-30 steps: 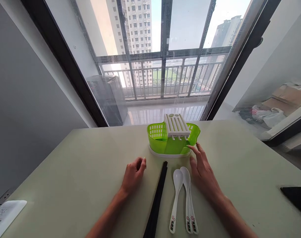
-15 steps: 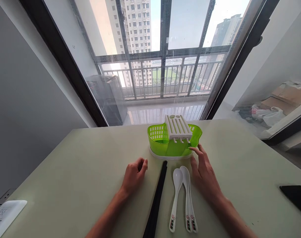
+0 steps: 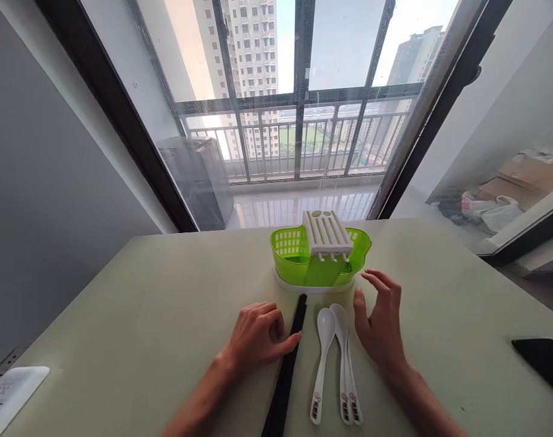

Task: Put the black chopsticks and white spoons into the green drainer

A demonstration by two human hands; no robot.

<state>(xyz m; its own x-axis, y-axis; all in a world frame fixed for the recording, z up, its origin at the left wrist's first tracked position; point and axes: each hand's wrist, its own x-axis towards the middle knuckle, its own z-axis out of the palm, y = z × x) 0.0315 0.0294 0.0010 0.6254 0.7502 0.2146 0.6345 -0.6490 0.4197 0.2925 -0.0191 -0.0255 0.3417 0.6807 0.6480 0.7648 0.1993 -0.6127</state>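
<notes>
A green plastic cutlery holder (image 3: 294,258) with a white slotted insert (image 3: 326,233) stands on the pale table (image 3: 135,328) near its far edge. In front of it lie a bundle of black chopsticks (image 3: 289,364) and white spoons (image 3: 337,358). My left hand (image 3: 258,334) rests on the table with curled fingers, its thumb touching the chopsticks. To the right of the spoons hovers my right hand (image 3: 380,318), fingers apart and empty, just off the holder.
A black phone (image 3: 542,361) lies at the table's right edge. A white device (image 3: 7,394) sits at the near left corner. Behind the table is a large glass door to a balcony.
My right hand has let go of the green holder and drawn back. My left hand has slid right until its thumb reaches the chopsticks.
</notes>
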